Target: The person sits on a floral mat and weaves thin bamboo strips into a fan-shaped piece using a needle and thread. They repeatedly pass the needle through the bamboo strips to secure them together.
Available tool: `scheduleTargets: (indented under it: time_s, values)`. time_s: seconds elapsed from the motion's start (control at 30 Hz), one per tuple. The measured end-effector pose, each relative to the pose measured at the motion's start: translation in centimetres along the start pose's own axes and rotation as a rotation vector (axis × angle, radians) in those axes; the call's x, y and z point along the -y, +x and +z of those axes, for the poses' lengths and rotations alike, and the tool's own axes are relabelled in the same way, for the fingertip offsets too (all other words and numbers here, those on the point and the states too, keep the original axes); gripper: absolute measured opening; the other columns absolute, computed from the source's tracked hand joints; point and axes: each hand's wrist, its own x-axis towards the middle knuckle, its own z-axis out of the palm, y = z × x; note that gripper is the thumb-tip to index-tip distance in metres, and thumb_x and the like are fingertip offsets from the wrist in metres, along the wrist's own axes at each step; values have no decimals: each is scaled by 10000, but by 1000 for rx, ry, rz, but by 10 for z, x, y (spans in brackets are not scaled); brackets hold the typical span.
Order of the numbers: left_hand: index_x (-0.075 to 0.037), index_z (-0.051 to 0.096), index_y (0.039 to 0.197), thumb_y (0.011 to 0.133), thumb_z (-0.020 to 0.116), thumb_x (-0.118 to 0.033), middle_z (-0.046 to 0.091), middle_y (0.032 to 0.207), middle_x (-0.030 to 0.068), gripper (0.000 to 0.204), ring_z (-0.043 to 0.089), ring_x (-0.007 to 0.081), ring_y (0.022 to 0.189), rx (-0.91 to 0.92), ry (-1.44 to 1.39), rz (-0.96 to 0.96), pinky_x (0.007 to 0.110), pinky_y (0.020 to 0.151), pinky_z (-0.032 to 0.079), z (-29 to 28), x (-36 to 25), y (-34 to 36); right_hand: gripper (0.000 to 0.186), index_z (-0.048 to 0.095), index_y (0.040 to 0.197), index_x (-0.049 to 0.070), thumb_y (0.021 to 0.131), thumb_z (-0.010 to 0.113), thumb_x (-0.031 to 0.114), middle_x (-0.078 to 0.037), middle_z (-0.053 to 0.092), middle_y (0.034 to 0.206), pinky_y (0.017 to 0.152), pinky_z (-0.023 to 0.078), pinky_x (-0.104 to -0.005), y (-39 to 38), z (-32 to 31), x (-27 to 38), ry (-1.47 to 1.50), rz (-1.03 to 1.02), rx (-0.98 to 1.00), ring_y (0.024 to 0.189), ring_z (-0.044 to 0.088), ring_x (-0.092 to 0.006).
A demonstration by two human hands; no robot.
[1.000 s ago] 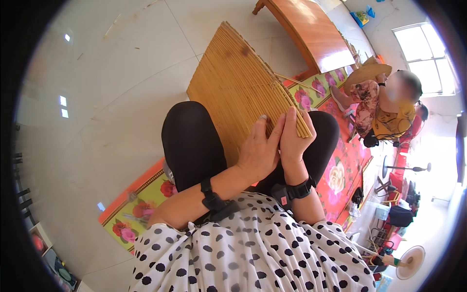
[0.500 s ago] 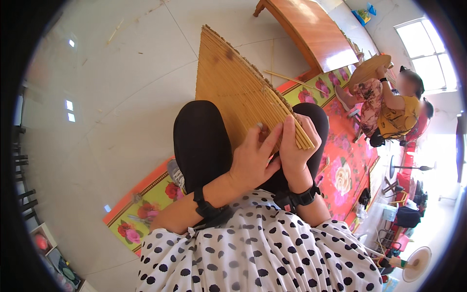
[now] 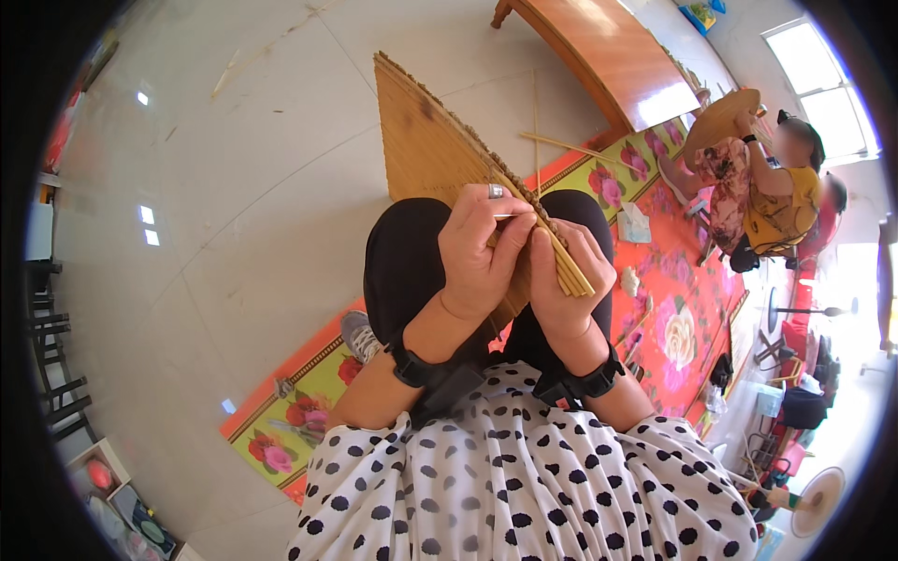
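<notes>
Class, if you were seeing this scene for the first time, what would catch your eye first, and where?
Probably the big panel of narrow tan strips rising from the centre, its near edge gripped by the right hand, with the left hand beside it. Next comes the bright red floral mat to the right, then a seated co-worker at upper right.

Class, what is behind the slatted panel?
Around the slatted panel, pale tiled floor shows on the left and flowered mat on the right; what lies directly behind is covered.

Left hand (image 3: 475, 254) beside right hand (image 3: 572, 276), both curled
</notes>
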Motion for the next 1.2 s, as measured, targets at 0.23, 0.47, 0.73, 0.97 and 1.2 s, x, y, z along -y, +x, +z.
scheduleTargets:
  time_s: [0.23,0.47,0.73,0.97,1.2]
  values:
    - [15,674,959,915,721,11,651,914,141,64,670,274,783,-80,75,77,322,689,541,4,0,3,159,708,959,-34,841,784,40,-176,740,888,662,582,-321,0,9,3,-28,-13,-26,741,744,-291]
    - [12,583,1070,1033,564,11,665,1022,147,41,718,196,719,-277,-205,-66,279,680,594,-24,2,-4,124,711,947,-49,885,761,46,-171,728,862,688,557,-313,5,6,5,-34,128,-8,725,721,-268]
    - [-84,566,1065,1108,505,-185,593,842,56,125,655,180,692,-93,-863,-453,308,578,569,-72,-25,18,117,713,944,-58,891,758,37,-164,724,849,684,545,-297,-1,7,1,23,123,-24,719,707,-235]
    - [-74,591,1058,1058,617,-153,516,815,3,83,530,69,702,-624,-461,-353,188,569,481,-375,4,9,143,706,916,-47,839,797,33,-167,723,849,640,559,-315,3,11,5,85,-110,-32,683,707,-280]
    - [-81,596,1027,1057,607,-185,581,784,14,109,547,74,615,-259,-183,-522,212,541,447,-203,-29,15,150,708,939,-40,835,793,27,-172,728,854,626,571,-307,2,14,6,16,-71,-22,678,723,-275]
